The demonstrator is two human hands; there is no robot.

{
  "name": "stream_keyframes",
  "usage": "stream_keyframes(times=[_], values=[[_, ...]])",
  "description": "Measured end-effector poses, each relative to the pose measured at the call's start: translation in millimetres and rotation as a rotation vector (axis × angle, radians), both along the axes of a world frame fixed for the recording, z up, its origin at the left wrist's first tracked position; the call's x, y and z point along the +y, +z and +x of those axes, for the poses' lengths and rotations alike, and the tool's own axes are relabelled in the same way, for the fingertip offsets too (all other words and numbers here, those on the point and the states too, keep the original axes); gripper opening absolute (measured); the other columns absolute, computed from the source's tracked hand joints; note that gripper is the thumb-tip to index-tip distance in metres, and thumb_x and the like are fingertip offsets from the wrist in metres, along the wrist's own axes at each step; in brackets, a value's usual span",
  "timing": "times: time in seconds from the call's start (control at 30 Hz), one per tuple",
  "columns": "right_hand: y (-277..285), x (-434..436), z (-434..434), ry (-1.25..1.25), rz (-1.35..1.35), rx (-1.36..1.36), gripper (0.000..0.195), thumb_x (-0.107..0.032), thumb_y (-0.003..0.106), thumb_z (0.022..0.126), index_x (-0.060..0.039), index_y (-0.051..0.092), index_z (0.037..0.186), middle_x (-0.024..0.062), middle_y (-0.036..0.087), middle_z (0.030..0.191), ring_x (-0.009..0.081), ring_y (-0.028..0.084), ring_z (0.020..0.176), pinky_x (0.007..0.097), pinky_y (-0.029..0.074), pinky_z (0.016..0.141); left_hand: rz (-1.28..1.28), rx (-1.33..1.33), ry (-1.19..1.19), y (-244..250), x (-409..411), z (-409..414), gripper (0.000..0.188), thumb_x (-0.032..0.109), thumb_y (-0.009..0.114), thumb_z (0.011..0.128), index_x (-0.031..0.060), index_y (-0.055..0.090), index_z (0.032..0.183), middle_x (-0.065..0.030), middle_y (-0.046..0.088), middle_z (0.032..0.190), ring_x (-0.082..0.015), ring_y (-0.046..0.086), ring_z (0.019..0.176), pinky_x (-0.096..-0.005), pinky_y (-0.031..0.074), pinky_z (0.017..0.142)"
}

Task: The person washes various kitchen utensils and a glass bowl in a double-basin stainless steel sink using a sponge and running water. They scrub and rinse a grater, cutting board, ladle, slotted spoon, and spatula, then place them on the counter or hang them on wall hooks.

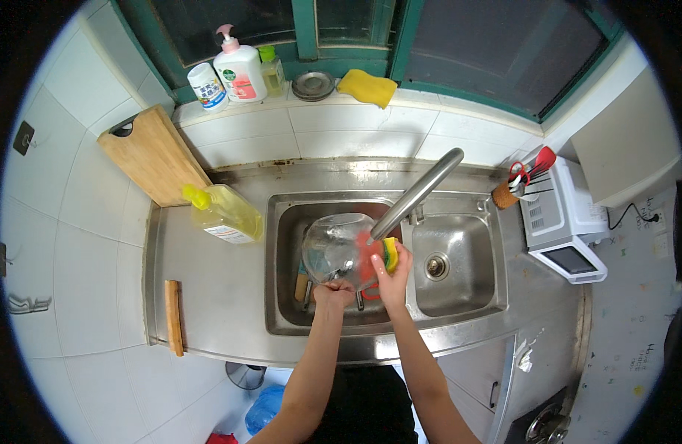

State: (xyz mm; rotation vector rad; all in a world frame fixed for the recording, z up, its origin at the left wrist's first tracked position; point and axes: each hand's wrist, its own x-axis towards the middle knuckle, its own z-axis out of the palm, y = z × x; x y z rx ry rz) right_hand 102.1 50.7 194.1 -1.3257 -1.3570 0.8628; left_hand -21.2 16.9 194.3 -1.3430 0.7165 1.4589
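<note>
Over the larger left basin of the steel sink, my left hand grips the near edge of a clear rounded glass bowl. My right hand holds a yellow and green sponge against the bowl's right side. The spout of a metal faucet reaches down to the bowl and partly covers it. Something red shows through the glass; what it is I cannot tell. Below the bowl lie utensils with metal handles and a red handle loop, mostly hidden.
Left of the sink are a dish soap bottle, a leaning wooden cutting board and a wooden block. A utensil holder and a white microwave stand right. Bottles, including a pump bottle, and a yellow cloth line the sill.
</note>
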Motion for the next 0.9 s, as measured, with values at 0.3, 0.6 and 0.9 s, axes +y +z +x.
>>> stream_keyframes(times=[0.3,0.6,0.9], values=[[30,-7,-15,-0.189,-0.267,-0.036,0.077,-0.043,0.072,0.065,0.0017,0.038,0.117,0.0185,0.039,0.115,0.0306,0.033,0.111,0.0404,0.027,0.095,0.142,0.135,-0.122,12,0,-4,0.033,0.019,0.029,0.084,0.0151,0.03,0.051,0.0034,0.028,0.042,-0.0103,0.024,0.035,-0.0223,0.02,0.037],[40,-48,-32,-0.233,0.185,-0.313,0.044,-0.023,0.061,0.077,-0.0033,0.046,0.115,0.0199,0.037,0.116,0.0352,0.036,0.107,0.0433,0.028,0.092,0.297,0.161,-0.173,14,-19,-14,0.034,0.018,0.029,0.084,0.0157,0.03,0.051,0.0051,0.029,0.04,-0.0078,0.029,0.033,-0.021,0.025,0.035],[43,-35,-16,-0.079,0.26,-0.364,0.023,-0.003,0.053,0.078,-0.0076,0.062,0.098,0.0142,0.044,0.112,0.0301,0.039,0.105,0.0368,0.032,0.09,0.255,0.091,-0.139,-2,-36,-18,0.033,0.019,0.029,0.084,0.0164,0.031,0.051,0.0055,0.03,0.04,-0.0071,0.028,0.032,-0.0207,0.025,0.035]])
